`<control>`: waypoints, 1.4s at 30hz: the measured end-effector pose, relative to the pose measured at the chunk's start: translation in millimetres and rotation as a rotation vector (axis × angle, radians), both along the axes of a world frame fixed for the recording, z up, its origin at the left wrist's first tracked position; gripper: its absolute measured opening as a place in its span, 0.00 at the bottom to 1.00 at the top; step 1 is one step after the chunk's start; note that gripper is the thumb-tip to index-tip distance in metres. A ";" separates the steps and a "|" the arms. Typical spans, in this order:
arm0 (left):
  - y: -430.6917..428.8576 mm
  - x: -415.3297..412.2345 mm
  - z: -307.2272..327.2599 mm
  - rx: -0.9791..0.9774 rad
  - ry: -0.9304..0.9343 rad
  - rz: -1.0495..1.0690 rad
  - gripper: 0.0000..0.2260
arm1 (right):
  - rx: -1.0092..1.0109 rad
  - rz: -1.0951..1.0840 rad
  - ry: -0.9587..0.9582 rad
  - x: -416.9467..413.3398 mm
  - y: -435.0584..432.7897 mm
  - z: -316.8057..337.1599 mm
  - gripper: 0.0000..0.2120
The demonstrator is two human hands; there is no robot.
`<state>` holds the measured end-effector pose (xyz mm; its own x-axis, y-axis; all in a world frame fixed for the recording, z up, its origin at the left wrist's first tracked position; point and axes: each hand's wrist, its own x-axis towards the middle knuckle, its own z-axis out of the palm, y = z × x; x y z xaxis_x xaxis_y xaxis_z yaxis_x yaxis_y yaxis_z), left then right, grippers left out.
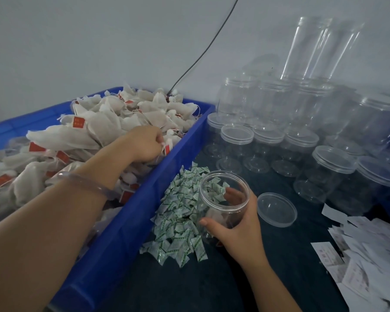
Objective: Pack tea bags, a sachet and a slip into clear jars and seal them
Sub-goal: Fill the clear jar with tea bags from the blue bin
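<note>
A black cable (pixel 208 47) slanting down the pale wall (pixel 77 41), behind a blue crate (pixel 126 233) on a dark tabletop (pixel 189 289).

The left arm stretches forward, the left hand (pixel 144 144) palm-down, fingers (pixel 158 138) curled, seemingly pinching a tea bag (pixel 168 143). The right hand (pixel 236 224) wraps a jar (pixel 213 200), thumb on the near side.
</note>
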<state>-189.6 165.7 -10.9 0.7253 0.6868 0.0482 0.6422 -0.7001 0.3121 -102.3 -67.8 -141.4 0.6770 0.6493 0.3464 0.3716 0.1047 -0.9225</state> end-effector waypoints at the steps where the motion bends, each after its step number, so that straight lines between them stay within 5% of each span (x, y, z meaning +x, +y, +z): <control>1: 1.3 -0.5 2.2 -0.066 -0.131 0.023 0.07 | -0.002 0.001 0.002 0.1 0.1 0.0 0.45; 8: -29.6 -1.2 25.2 -0.717 -0.871 0.042 0.06 | 0.009 0.001 0.005 0.6 1.1 -0.3 0.45; 14: -90.2 11.3 23.9 -0.994 -0.852 -0.312 0.16 | 0.018 0.006 0.012 0.0 0.2 -0.5 0.45; 16: -103.2 15.9 16.9 -0.900 -0.706 -0.440 0.17 | 0.025 0.008 0.011 -0.8 0.4 1.2 0.45; 20: -105.1 19.4 4.4 -0.403 -0.360 -0.579 0.09 | 0.066 0.029 0.001 -0.5 1.8 2.5 0.43; 22: -96.9 18.1 2.1 -0.354 -0.249 -0.564 0.13 | 0.062 0.027 0.014 -0.9 2.0 2.2 0.43; 24: -82.3 17.6 3.4 -0.353 -0.263 -0.485 0.17 | 0.045 0.022 0.039 -1.0 1.7 1.2 0.43; 27: -44.7 17.5 1.7 -0.086 -0.294 -0.211 0.19 | 0.024 0.021 0.060 -0.7 0.5 -0.6 0.44; 32: 0.8 5.9 -20.2 0.059 -0.008 -0.095 0.25 | 0.011 0.027 0.069 -1.2 0.3 -0.5 0.44; 38: 5.6 16.2 -27.2 0.230 -0.014 -0.032 0.11 | -0.004 0.029 0.068 -0.6 -0.8 -0.8 0.44; 42: 5.6 11.7 -26.8 0.179 -0.114 -0.032 0.02 | 0.005 0.027 0.071 -1.3 -0.4 0.0 0.43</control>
